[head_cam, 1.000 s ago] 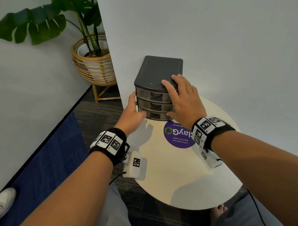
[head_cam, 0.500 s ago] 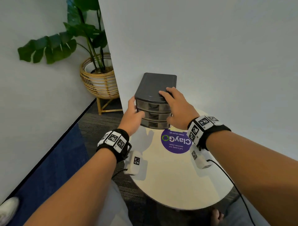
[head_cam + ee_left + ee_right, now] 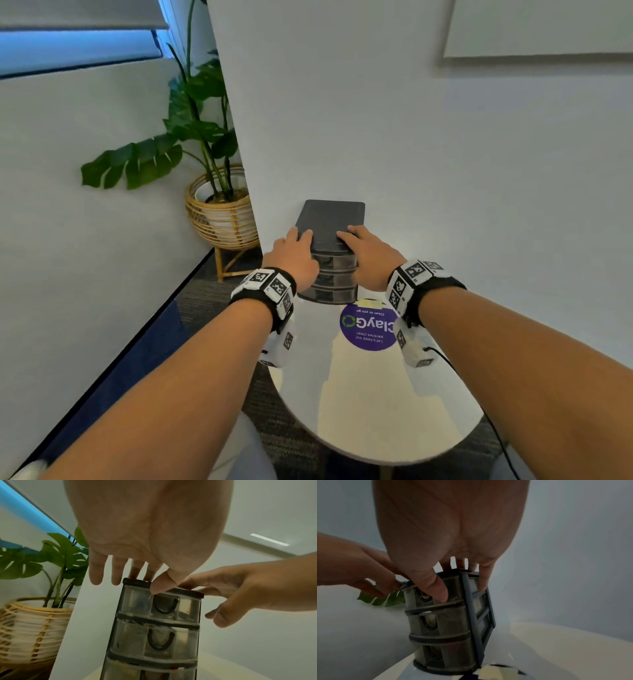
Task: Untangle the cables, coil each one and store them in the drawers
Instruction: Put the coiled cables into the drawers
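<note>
A pale wall [image 3: 411,137] is filling most of the head view, with a round cream table [image 3: 376,394] standing against it in the lower centre. At the left of the frame, a green leafy plant in a woven rattan basket [image 3: 221,212] is sitting on the floor by the wall's corner. At the far edge of the table, in the centre of the frame, a small dark grey plastic three-drawer unit with translucent drawer fronts [image 3: 330,240] is standing against the wall, all three drawers pushed in. The left hand [image 3: 291,257] is resting on the unit's top left corner, fingers straight and spread, thumb on the top drawer's front. The right hand [image 3: 370,253] is lying on the top right corner, fingers extended over the lid, thumb down the front. Just below the unit, a round purple sticker with white lettering [image 3: 368,329] is lying on the tabletop.
</note>
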`<state>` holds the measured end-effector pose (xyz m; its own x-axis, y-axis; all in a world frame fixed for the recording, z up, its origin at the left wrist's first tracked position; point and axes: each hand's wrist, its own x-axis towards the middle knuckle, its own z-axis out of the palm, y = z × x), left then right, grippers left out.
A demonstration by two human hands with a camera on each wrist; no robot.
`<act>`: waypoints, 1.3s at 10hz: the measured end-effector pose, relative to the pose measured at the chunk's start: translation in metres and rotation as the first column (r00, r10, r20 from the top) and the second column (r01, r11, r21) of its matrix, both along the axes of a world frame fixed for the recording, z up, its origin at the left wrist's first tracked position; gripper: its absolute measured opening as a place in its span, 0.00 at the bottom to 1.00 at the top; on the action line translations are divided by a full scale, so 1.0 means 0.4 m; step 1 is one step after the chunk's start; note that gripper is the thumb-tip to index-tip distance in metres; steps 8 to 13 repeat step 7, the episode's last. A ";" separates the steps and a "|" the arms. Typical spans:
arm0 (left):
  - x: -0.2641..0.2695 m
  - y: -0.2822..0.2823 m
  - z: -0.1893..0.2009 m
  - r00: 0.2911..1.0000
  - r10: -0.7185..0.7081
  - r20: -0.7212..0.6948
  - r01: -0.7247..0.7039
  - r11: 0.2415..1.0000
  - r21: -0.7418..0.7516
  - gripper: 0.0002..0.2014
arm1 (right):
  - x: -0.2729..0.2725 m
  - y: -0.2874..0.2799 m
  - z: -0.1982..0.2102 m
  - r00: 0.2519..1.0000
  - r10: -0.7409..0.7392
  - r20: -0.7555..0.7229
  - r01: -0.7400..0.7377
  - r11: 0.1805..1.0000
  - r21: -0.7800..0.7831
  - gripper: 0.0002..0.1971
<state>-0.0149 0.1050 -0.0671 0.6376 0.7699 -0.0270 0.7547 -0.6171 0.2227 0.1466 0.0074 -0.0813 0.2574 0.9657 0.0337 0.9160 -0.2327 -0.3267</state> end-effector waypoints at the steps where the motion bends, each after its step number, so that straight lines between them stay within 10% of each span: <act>1: 0.002 0.007 0.012 0.999 -0.044 -0.024 0.045 0.997 0.055 0.28 | -0.001 -0.014 -0.018 1.000 0.007 -0.018 -0.006 0.998 0.066 0.44; 5: -0.012 0.044 -0.014 0.991 -0.106 0.086 0.088 0.977 0.194 0.21 | 0.005 -0.029 -0.091 0.990 0.081 -0.112 -0.043 0.951 0.307 0.40; 13: 0.000 0.060 -0.004 0.976 -0.212 -0.055 0.214 0.976 0.040 0.30 | 0.037 -0.023 -0.068 0.983 0.145 -0.112 -0.117 0.966 0.230 0.44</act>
